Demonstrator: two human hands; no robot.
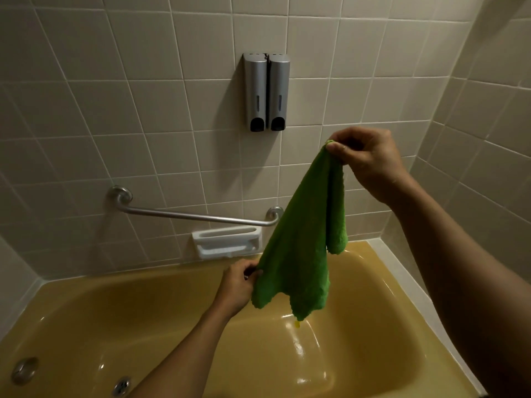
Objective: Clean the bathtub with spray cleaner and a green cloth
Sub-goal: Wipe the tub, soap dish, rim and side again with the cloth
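Both hands pinch green cloth [301, 242] edges, right hand [365, 159] high, left hand [238, 285] low.

Head camera looks forward and down, close over the bathtub [86, 311].

Right hand [370, 162] is pinching the top corner of the green cloth [304, 239], holding it up over the tub [143, 305]. Left hand [238, 285] is gripping the cloth's lower left edge. Cloth is hanging spread between both hands, a drop falling from its bottom tip. Behind on the tiled wall [115, 96]: twin dispenser [266, 91], grab bar [195, 216], soap dish [227, 242]. Two round fittings [24, 370] are sitting at the tub's lower left.
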